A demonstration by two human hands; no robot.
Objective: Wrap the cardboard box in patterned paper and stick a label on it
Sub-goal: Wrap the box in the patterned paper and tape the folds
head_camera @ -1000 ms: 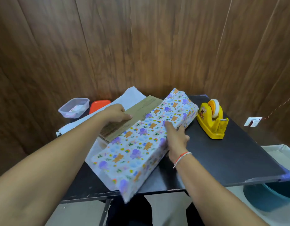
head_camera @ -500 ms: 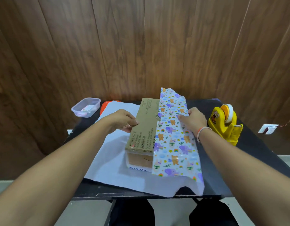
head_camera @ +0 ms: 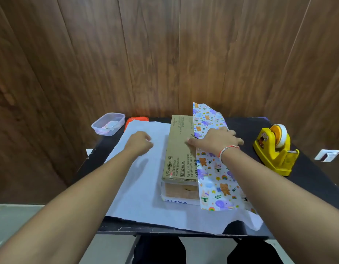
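A long cardboard box [head_camera: 179,149] lies lengthwise on the white underside of the patterned paper [head_camera: 143,187], which is spread over the black table [head_camera: 309,189]. The paper's right flap [head_camera: 214,180], printed with bears and elephants, is folded up over the box's right edge. My right hand [head_camera: 214,140] lies flat on that flap with straight fingers, pressing it onto the box top. My left hand [head_camera: 141,142] is left of the box above the white sheet, fingers curled, holding nothing I can see. No label shows.
A yellow tape dispenser [head_camera: 274,151] stands at the table's right side. At the back left sit a clear plastic container [head_camera: 108,123] and a red lid [head_camera: 136,120]. Wooden wall panels stand right behind the table. The paper overhangs the front edge.
My left hand has left the box's left side and moved left over the white sheet. My right hand has slid toward the box's middle, pressing the flap down.
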